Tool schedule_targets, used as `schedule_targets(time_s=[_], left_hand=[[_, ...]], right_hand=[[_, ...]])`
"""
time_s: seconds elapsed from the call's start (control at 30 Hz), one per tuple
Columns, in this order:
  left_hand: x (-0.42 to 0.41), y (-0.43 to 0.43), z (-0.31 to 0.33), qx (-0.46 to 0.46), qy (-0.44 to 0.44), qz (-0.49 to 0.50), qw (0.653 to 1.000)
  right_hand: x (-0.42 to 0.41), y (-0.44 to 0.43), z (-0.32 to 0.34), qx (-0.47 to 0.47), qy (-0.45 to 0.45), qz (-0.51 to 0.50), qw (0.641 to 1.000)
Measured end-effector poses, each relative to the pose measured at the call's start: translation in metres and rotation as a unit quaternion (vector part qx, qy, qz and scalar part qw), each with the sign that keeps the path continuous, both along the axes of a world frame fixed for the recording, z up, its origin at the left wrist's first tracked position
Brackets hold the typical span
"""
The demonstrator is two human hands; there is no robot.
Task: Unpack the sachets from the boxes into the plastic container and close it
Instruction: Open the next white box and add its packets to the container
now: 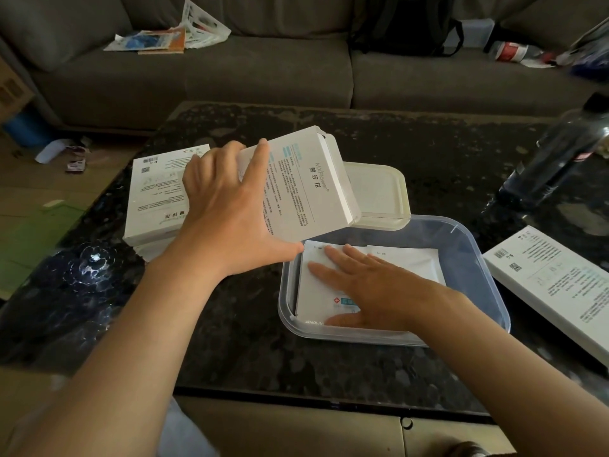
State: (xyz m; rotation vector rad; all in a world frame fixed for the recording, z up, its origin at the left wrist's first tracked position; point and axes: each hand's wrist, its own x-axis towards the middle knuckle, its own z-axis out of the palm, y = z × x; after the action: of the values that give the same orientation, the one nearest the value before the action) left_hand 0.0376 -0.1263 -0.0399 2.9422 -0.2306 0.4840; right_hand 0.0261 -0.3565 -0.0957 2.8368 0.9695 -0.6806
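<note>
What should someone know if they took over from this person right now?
Left hand grips a white box, tilted above the plastic container's far-left corner. Right hand lies flat, pressing on the sachets inside the container.
Lid lies on the table just behind the container, off.
Done: some sachets are in.
Left: a stack of boxes sits at the left and a long box at the right; whether they or the held box still hold sachets cannot be told. Empty what remains, then put the lid on.
</note>
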Motion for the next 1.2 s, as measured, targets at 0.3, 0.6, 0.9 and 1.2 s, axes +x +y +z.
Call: schedule_targets(time_s=[0.3,0.6,0.9,1.2], left_hand=[[0.0,-0.001,-0.002,0.008,0.001,-0.006,1.0],[0.0,0.001,-0.001,0.002,0.003,-0.007,1.0],[-0.001,0.0,0.0,-0.003,0.007,-0.014,1.0],[-0.003,-0.004,-0.002,0.006,0.004,-0.022,1.0]], right_hand=[[0.0,0.0,-0.002,-0.001,0.0,0.002,1.0],[0.0,-0.005,0.019,0.102,0.064,-0.105,0.987],[-0.004,0.005,0.012,0.054,-0.008,-0.042,0.998],[-0.005,0.002,0.016,0.078,0.01,-0.061,0.995]])
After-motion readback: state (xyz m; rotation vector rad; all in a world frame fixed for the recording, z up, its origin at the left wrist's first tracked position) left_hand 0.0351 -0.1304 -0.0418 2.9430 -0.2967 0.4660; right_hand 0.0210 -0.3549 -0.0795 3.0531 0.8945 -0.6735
